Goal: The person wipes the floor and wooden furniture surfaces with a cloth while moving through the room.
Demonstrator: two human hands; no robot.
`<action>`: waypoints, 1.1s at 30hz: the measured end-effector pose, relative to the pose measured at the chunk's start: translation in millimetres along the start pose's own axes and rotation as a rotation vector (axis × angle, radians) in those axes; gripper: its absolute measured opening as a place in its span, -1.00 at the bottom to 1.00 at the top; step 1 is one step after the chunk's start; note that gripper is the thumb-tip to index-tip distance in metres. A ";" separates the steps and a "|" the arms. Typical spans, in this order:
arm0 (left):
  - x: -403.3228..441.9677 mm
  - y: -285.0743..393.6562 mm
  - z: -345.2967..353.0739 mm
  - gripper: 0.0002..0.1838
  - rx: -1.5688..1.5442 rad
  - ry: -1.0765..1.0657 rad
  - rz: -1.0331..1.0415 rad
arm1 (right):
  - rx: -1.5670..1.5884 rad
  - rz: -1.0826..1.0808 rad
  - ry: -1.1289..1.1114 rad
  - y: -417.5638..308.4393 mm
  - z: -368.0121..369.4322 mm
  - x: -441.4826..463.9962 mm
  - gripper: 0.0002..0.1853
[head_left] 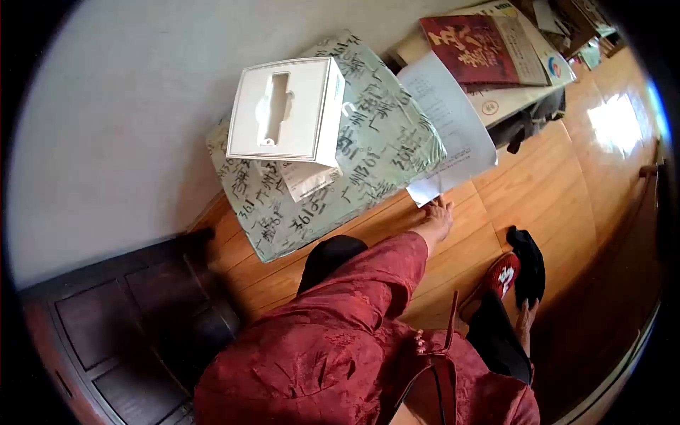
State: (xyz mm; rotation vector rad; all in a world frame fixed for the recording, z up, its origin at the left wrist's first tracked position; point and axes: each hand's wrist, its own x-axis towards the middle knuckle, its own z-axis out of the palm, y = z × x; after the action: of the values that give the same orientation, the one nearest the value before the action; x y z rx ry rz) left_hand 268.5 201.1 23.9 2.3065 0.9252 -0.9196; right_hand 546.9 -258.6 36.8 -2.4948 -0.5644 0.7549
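My left hand [438,218] reaches to the lower corner of a printed white paper sheet [453,124]. Its fingers are slightly apart, with the tips at the sheet's edge. Low on the right, my right hand [526,322] has its fingers closed on the end of a black cloth [528,265], beside a red shoe [504,275]. A green wrapped package [382,142] with black writing lies left of the sheet. On it sits a white box [244,113] with a recessed insert, and a printed label [308,183] shows below the box.
A dark red book [471,53] lies on a pale flat package [490,108] at the upper right. Dark panelled furniture [99,319] stands at the lower left, by the white wall [134,92]. Wooden flooring [559,177] shows on the right, with more items at the top right.
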 end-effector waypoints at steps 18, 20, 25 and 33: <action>-34.1 12.7 -44.1 -0.45 -1.172 -0.059 -0.474 | -0.292 0.456 0.240 -76.0 86.4 41.6 0.08; -24.6 5.5 -38.4 -0.05 -0.319 -0.148 -0.151 | -0.429 0.757 0.364 -48.4 133.1 62.0 0.13; -17.6 4.2 -40.1 0.28 0.103 -0.197 -0.025 | -0.117 0.945 0.152 -157.9 72.1 90.4 0.18; -24.7 18.9 -56.7 0.24 0.139 -0.275 -0.073 | -0.226 0.783 0.273 -158.7 30.6 244.2 0.16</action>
State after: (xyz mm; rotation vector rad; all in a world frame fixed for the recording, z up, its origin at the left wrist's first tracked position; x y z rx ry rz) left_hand 291.8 214.9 82.6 2.1954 0.8544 -1.3307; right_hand 676.3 1.7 1.5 -2.9681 0.4883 0.6030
